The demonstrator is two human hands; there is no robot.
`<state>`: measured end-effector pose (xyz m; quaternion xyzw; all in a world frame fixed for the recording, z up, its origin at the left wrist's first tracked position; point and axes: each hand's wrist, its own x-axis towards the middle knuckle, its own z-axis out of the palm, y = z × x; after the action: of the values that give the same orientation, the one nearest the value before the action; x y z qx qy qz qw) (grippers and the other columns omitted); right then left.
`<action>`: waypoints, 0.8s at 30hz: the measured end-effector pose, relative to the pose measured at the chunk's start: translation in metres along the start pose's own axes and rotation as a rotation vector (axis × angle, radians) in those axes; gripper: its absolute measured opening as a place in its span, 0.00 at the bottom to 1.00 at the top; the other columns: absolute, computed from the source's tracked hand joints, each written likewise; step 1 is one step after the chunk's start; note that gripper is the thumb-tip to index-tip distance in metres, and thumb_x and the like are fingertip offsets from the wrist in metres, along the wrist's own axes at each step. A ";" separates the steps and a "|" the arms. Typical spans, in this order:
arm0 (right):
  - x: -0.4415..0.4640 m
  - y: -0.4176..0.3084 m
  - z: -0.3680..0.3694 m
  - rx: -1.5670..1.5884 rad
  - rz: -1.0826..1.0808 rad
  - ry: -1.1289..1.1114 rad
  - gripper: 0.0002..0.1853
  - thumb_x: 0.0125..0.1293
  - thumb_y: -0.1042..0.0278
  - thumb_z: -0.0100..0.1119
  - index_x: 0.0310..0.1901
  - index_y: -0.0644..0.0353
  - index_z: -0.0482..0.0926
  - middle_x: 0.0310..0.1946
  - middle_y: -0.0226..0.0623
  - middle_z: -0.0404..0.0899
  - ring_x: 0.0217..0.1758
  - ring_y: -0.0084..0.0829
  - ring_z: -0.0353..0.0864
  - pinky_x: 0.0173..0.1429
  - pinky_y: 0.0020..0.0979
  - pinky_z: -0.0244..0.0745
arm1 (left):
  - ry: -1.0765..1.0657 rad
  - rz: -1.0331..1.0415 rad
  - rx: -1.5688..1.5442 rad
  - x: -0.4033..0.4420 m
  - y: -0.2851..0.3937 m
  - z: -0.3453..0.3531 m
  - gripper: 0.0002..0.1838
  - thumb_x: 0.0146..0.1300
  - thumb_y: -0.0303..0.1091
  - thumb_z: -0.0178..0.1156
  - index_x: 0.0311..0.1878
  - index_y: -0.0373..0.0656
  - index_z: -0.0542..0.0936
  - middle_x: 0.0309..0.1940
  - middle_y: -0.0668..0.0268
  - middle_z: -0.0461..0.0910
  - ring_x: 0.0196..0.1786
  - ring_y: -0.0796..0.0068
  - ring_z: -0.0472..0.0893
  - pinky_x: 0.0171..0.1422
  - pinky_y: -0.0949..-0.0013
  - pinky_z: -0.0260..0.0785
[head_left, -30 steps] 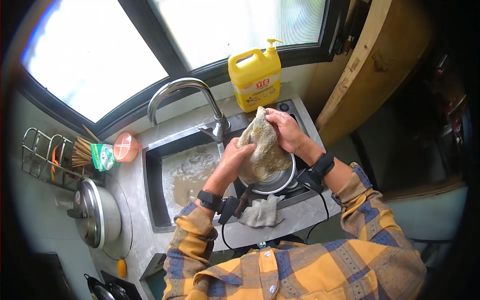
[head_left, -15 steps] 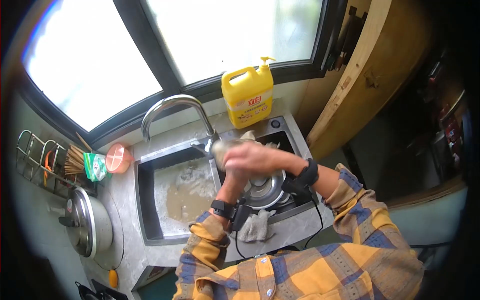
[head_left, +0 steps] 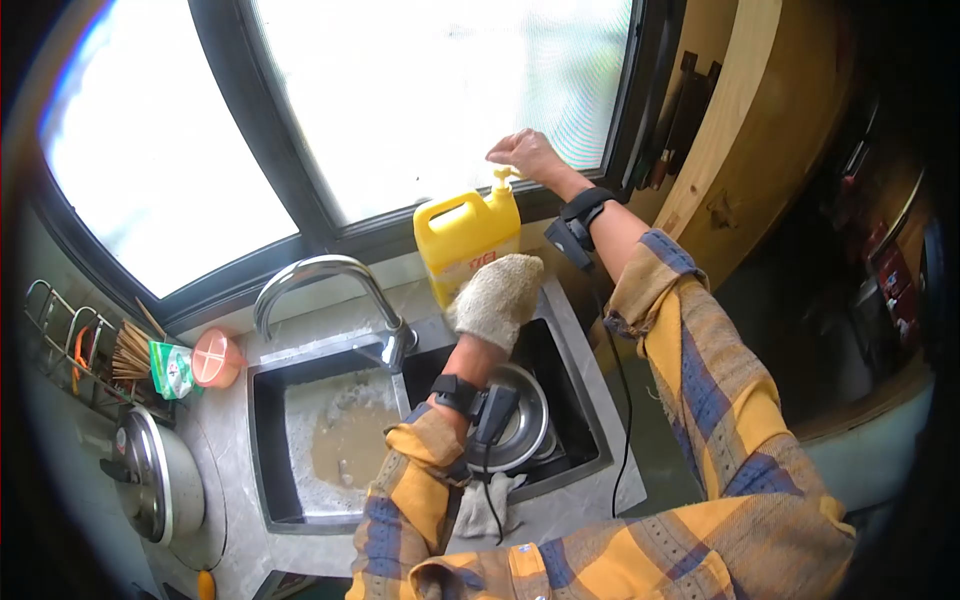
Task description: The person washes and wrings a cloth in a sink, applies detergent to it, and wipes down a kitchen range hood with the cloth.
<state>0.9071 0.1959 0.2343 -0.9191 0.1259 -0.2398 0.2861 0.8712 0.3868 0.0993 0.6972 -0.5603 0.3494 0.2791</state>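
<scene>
A beige cloth mitt [head_left: 500, 295] covers my left hand [head_left: 498, 300], raised over the right sink basin and in front of the detergent jug; the fingers inside are hidden. My right hand [head_left: 528, 157] is at the pump head [head_left: 502, 178] of the yellow detergent jug [head_left: 465, 240], just above it, fingers pointing left and loosely extended; whether it touches is hard to tell. Below my left wrist, a round metal lid or pan [head_left: 518, 420] sits in the right basin [head_left: 575, 455]. A grey-white cloth [head_left: 487, 508] lies on the basin's front edge.
Cloudy, sudsy water [head_left: 350, 440] fills the left basin beneath the curved faucet [head_left: 330, 265]. A rice cooker [head_left: 165, 475], a pink container [head_left: 215, 357], a green-white packet [head_left: 172, 370] and a wire rack with chopsticks [head_left: 130, 352] stand at left. Cables hang from both wrist devices.
My hands have come apart. The right has moved up to the jug's pump; the left, now plainly inside the mitt, has risen slightly to the right. The view has shifted a little.
</scene>
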 end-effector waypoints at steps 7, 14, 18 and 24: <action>0.012 0.013 0.009 0.166 0.080 -0.341 0.15 0.56 0.55 0.62 0.37 0.59 0.85 0.36 0.37 0.83 0.43 0.27 0.78 0.51 0.28 0.71 | -0.285 -0.377 -0.429 0.079 0.004 0.010 0.26 0.45 0.41 0.62 0.51 0.43 0.74 0.44 0.53 0.77 0.48 0.53 0.77 0.54 0.59 0.69; -0.002 0.009 0.000 0.041 -0.081 -0.693 0.23 0.64 0.48 0.45 0.49 0.56 0.80 0.49 0.39 0.78 0.55 0.33 0.72 0.61 0.32 0.61 | -0.218 -0.252 -0.265 0.081 0.007 0.031 0.20 0.49 0.40 0.59 0.46 0.41 0.75 0.40 0.54 0.78 0.44 0.54 0.78 0.49 0.58 0.70; -0.003 0.019 0.010 0.096 -0.018 -0.674 0.23 0.65 0.51 0.44 0.50 0.58 0.79 0.48 0.39 0.79 0.53 0.34 0.73 0.60 0.31 0.63 | -0.167 -0.308 -0.236 0.083 0.010 0.032 0.11 0.54 0.34 0.53 0.41 0.46 0.77 0.39 0.56 0.79 0.43 0.58 0.79 0.47 0.59 0.71; 0.008 0.056 0.028 -0.278 -0.402 -0.513 0.25 0.66 0.49 0.44 0.52 0.61 0.77 0.49 0.42 0.78 0.50 0.33 0.76 0.51 0.32 0.70 | -0.174 -0.244 -0.189 0.080 0.007 0.028 0.14 0.52 0.37 0.54 0.42 0.41 0.75 0.37 0.53 0.77 0.42 0.54 0.77 0.46 0.56 0.69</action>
<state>0.9226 0.1605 0.1841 -0.9860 -0.1021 -0.0332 0.1276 0.8793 0.3163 0.1468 0.7584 -0.5237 0.1972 0.3341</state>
